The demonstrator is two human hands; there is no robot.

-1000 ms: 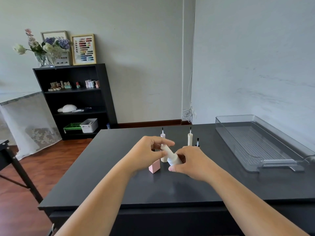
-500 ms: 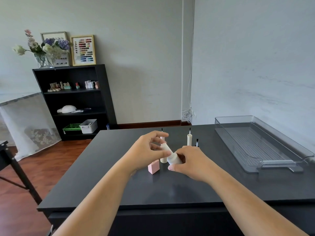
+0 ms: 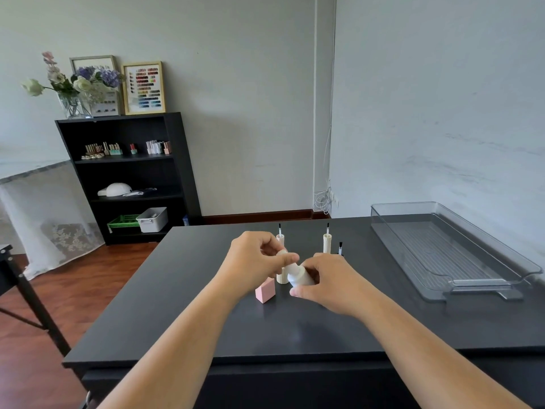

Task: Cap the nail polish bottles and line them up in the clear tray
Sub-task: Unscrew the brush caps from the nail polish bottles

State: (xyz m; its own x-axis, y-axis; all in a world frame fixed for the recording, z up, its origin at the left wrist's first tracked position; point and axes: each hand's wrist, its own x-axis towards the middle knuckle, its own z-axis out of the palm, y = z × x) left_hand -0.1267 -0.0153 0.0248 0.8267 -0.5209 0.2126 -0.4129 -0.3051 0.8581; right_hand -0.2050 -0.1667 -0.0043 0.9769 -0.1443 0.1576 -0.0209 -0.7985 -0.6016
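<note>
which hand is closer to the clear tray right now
Right. The right hand holds the white bottle mid-table, on the side toward the clear tray; the left hand is beyond the bottle, farther from it.

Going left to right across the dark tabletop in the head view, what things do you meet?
Pink bottle → left hand → white bottle held in both hands → right hand → clear tray, with nothing in it.
</note>
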